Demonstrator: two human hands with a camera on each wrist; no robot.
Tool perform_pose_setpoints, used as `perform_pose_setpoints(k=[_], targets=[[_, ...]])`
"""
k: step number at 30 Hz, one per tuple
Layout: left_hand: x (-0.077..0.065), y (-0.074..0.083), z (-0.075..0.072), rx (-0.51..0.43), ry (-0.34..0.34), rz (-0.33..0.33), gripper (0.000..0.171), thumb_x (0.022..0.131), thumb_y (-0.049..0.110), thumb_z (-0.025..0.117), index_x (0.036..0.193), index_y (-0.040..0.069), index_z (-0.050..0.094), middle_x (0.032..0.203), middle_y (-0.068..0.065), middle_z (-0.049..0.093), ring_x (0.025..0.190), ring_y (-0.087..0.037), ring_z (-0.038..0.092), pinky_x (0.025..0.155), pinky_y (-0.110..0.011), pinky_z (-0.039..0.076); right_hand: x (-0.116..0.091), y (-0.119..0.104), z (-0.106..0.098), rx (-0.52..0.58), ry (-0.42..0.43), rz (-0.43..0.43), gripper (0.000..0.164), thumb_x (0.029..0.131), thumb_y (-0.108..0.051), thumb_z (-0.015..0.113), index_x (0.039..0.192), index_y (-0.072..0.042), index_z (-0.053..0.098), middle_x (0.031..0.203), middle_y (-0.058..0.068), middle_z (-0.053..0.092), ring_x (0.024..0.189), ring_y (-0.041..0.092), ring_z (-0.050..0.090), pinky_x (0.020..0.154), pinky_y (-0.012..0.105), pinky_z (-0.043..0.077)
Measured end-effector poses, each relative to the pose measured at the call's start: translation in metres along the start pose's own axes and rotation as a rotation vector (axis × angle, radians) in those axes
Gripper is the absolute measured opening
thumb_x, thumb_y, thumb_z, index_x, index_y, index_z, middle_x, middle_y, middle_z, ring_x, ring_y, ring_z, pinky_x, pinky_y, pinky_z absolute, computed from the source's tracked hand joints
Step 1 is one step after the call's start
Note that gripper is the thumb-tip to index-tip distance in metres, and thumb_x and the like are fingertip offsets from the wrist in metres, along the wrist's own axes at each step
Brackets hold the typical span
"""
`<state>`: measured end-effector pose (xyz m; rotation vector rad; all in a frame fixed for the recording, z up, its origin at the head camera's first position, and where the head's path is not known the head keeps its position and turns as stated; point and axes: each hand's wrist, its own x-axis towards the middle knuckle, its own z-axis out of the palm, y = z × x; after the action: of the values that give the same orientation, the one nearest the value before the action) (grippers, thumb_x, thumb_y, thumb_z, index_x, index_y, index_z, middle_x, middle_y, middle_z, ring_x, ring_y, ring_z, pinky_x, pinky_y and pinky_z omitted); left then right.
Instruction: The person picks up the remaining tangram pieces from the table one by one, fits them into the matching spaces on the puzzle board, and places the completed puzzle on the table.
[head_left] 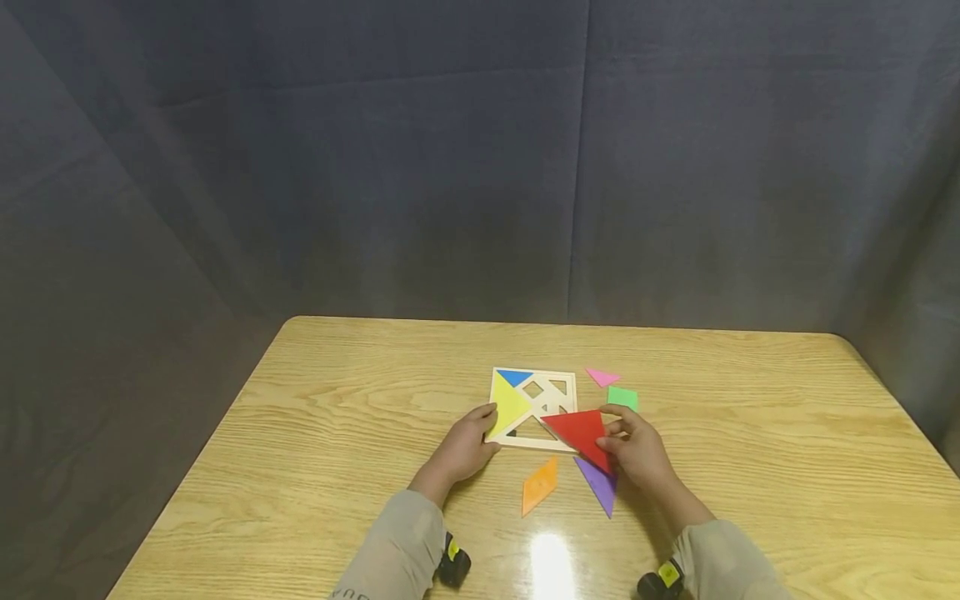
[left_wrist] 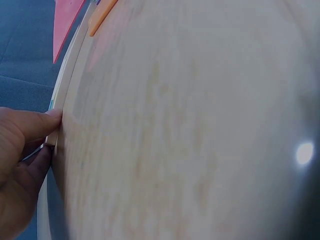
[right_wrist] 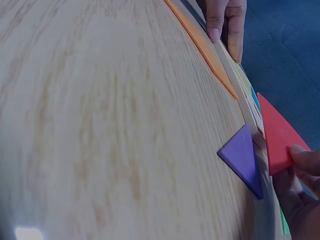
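Note:
A pale wooden tangram tray (head_left: 525, 443) lies on the table with a yellow triangle (head_left: 510, 406) and a small blue triangle (head_left: 514, 377) set in its left side. My left hand (head_left: 467, 446) grips the tray's lower left corner, thumb at the front edge and fingers over the yellow piece. In my right hand (head_left: 637, 448), a large red triangle (head_left: 579, 433) is pinched between thumb and fingers, tilted above the tray's lower right corner. The right wrist view shows the red triangle (right_wrist: 278, 135) raised off the table, the thumb on its face.
Loose pieces lie around the tray: an orange parallelogram (head_left: 540, 486) and a purple triangle (head_left: 597, 483) in front, a green square (head_left: 623, 397) and a pink triangle (head_left: 602, 377) to the right. A dark curtain (head_left: 450, 192) hangs behind the wooden table (head_left: 337, 417).

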<state>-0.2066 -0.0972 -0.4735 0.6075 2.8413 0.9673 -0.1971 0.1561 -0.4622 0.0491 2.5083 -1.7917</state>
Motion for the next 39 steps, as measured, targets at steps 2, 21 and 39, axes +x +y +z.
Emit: perform_pose_setpoints(k=[2, 21, 39], targets=[[0.0, 0.0, 0.001, -0.007, 0.0, 0.0, 0.05, 0.082, 0.011, 0.057, 0.125, -0.008, 0.038, 0.133, -0.015, 0.033, 0.121, -0.029, 0.031, 0.097, -0.035, 0.029, 0.0, 0.0, 0.001, 0.007, -0.005, 0.013, 0.048, 0.073, 0.012, 0.057, 0.118, 0.001, 0.046, 0.079, 0.01, 0.053, 0.059, 0.012, 0.05, 0.046, 0.021, 0.042], [0.0, 0.0, 0.001, -0.033, 0.003, -0.018, 0.051, 0.082, 0.01, 0.058, 0.125, -0.007, 0.039, 0.133, -0.013, 0.033, 0.121, -0.029, 0.031, 0.097, -0.035, 0.029, 0.002, -0.005, 0.009, -0.043, -0.007, -0.039, 0.045, 0.072, 0.012, 0.059, 0.114, 0.001, 0.05, 0.076, 0.009, 0.053, 0.059, 0.013, 0.05, 0.046, 0.021, 0.042], [0.001, 0.0, 0.001, -0.025, 0.006, -0.013, 0.05, 0.082, 0.01, 0.058, 0.125, -0.007, 0.039, 0.133, -0.014, 0.034, 0.12, -0.029, 0.031, 0.097, -0.036, 0.029, 0.007, -0.008, 0.015, -0.091, -0.038, -0.071, 0.045, 0.072, 0.011, 0.06, 0.114, -0.002, 0.053, 0.078, 0.009, 0.053, 0.06, 0.014, 0.05, 0.046, 0.02, 0.04]])
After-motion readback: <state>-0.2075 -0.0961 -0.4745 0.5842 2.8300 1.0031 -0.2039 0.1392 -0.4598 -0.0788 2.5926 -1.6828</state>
